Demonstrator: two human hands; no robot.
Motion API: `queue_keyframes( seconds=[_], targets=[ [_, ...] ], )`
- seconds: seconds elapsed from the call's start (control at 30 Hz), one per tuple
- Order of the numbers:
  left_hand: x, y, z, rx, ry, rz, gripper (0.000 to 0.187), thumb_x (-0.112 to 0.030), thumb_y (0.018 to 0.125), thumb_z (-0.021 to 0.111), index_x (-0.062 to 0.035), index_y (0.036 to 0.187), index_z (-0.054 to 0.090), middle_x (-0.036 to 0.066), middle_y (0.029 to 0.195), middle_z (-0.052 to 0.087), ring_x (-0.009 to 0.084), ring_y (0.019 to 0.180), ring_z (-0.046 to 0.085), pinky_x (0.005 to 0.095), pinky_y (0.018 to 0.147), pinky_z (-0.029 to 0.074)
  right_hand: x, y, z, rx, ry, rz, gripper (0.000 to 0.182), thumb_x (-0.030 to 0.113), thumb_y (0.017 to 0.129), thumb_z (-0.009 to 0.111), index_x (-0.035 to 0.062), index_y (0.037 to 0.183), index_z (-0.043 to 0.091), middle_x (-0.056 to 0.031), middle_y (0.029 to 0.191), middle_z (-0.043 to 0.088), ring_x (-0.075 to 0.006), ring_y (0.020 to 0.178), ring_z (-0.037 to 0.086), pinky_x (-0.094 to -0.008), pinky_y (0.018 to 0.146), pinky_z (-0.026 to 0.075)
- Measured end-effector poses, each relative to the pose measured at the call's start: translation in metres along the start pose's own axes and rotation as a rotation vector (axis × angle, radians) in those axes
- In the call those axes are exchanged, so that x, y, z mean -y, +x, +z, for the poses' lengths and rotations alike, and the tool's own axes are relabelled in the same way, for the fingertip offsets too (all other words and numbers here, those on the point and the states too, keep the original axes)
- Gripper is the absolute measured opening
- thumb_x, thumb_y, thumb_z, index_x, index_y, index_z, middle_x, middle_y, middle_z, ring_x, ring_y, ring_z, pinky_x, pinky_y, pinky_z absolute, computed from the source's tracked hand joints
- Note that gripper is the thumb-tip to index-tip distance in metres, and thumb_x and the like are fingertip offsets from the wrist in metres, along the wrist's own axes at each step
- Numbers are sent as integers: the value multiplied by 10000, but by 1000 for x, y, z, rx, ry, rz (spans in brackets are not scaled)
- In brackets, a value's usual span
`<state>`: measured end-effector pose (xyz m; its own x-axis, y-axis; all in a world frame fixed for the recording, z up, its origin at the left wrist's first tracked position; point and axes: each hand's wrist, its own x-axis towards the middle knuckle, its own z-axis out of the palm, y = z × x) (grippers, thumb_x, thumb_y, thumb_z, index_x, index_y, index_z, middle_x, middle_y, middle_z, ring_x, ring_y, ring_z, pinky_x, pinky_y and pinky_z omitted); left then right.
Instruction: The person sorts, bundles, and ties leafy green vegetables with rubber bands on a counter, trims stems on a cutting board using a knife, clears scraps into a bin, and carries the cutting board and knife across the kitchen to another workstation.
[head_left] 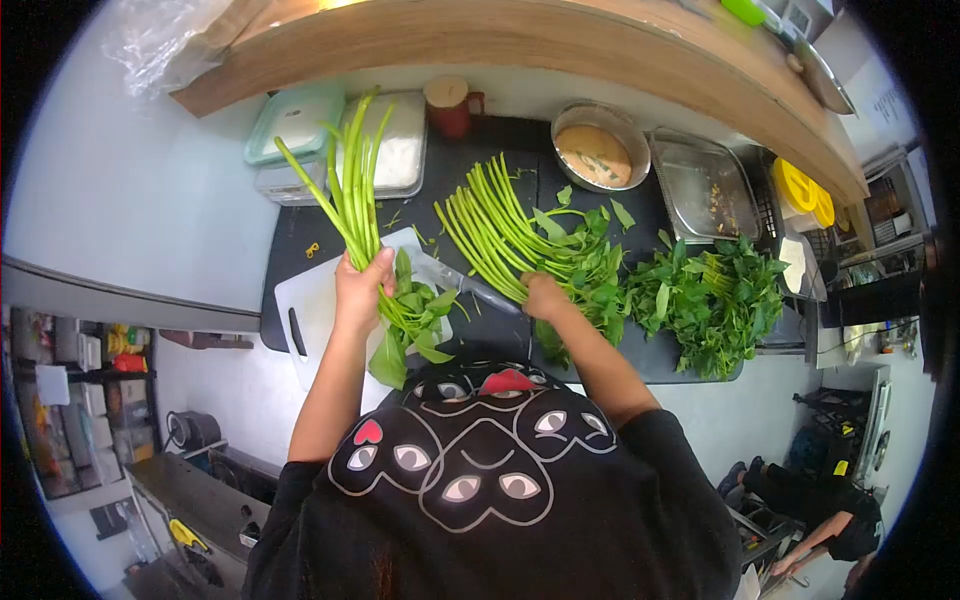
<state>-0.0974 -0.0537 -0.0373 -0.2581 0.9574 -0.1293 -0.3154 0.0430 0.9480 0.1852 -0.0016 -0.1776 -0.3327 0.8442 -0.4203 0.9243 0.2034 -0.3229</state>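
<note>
Closed around a bunch of long-stemmed leafy greens (355,195) is my left hand (361,292), above the white cutting board (300,298). The stems point up and away from me, and the leaves hang below the hand. My right hand (547,297) is closed at the handle end of a knife (478,290), whose blade reaches left over the board's edge. The handle itself is mostly hidden by the fingers. Just beyond my right hand lies a row of greens (490,225), stems to the left and leaves to the right.
A leafy heap (705,300) lies on the right of the black counter (300,245). Behind stand a round metal bowl (600,145), a clear tray (705,185), a red mug (450,108) and lidded containers (297,125). A wooden shelf (500,45) overhangs. Another person (835,520) is at lower right.
</note>
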Motion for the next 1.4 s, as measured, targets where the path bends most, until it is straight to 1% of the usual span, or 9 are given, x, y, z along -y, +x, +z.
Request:
queue_keyframes(
  seconds=[0.33, 0.43, 0.47, 0.57, 0.77, 0.9, 1.03, 1.2, 1.4],
  targets=[
    [5, 3, 18, 17, 74, 0, 173, -91, 783, 665, -70, 828, 499, 3, 649, 512, 93, 450, 451, 229, 407, 375, -12, -9, -13, -14, 139, -11, 423, 203, 701, 637, -35, 1036, 535, -245, 1090, 540, -309, 1031, 541, -403, 857, 453],
    [18, 4, 26, 51, 91, -13, 171, -74, 781, 665, -67, 825, 500, 4, 664, 520, 96, 476, 481, 233, 423, 399, -31, -12, -40, -214, 242, -135, 417, 208, 715, 645, -63, 1014, 538, -223, 953, 599, -251, 909, 603, -368, 805, 473],
    [21, 5, 33, 54, 95, -21, 173, -71, 779, 667, -67, 824, 500, 5, 668, 522, 97, 485, 488, 235, 428, 408, -15, -29, -85, 118, 534, 27, 360, 172, 764, 615, -55, 1031, 537, -168, 875, 627, -202, 798, 619, -316, 750, 477],
    [38, 9, 53, 66, 6, -65, 186, -64, 765, 680, -68, 824, 504, 12, 682, 531, 104, 519, 515, 246, 469, 459, -34, -34, -109, 79, 864, -162, 274, 131, 829, 551, -33, 1048, 536, -108, 806, 631, -150, 706, 603, -268, 714, 465],
    [50, 8, 94, 65, -86, -179, 202, -70, 758, 690, -64, 832, 503, 20, 697, 538, 118, 544, 537, 252, 493, 481, -29, -64, -154, -27, 1263, -327, 300, 206, 885, 535, 13, 1112, 498, -78, 904, 615, -154, 797, 595, -277, 760, 463],
    [49, 8, 114, 246, -61, -187, 213, -79, 765, 688, -46, 911, 537, 53, 796, 618, 133, 633, 592, 243, 553, 469, 4, -77, -156, -20, 1541, -351, 311, 210, 885, 538, 24, 1129, 487, -96, 984, 600, -181, 847, 592, -313, 805, 456],
    [49, 4, 122, 379, -100, -128, 261, -57, 757, 690, -34, 976, 550, 51, 844, 632, 117, 700, 589, 237, 567, 449, 37, -72, -153, 8, 1636, -456, 309, 163, 858, 570, 18, 1121, 500, -96, 1020, 604, -215, 939, 592, -345, 851, 448],
    [50, 5, 118, 388, -136, -115, 258, -14, 742, 687, -42, 953, 540, 9, 790, 574, 103, 646, 543, 236, 548, 454, 40, -50, -143, -38, 1406, -433, 343, 115, 845, 588, 16, 1164, 507, -43, 1025, 614, -124, 947, 562, -277, 875, 414],
    [42, 4, 114, 324, -89, -130, 222, -38, 766, 668, -40, 948, 540, 17, 798, 576, 110, 616, 538, 227, 505, 444, 51, -45, -141, -10, 1361, -474, 369, 112, 825, 617, 21, 1165, 504, -36, 1035, 603, -122, 967, 545, -272, 879, 408]
  ],
)
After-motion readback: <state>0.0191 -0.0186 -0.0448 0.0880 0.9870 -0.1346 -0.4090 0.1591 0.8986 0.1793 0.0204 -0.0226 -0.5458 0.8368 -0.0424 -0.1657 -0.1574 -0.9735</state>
